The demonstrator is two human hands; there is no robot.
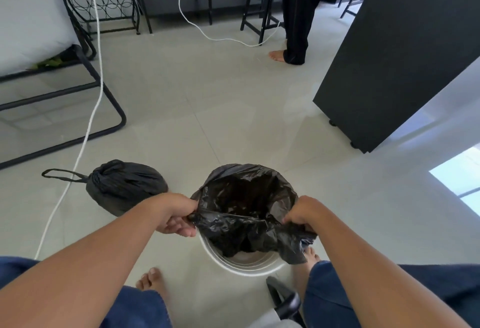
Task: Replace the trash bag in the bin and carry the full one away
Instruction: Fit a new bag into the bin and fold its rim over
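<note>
A white round bin stands on the floor between my feet. A fresh black trash bag hangs open inside it, its far edge folded over the far rim; the near rim is bare. My left hand pinches the bag's left edge. My right hand grips the bag's right edge, with loose plastic drooping below it. The full black bag, tied shut with a drawstring loop, lies on the floor to the left of the bin.
A white cord runs across the floor on the left past a black metal chair frame. A black cabinet stands at the right. Another person's bare foot and dark trousers are further back, near stools.
</note>
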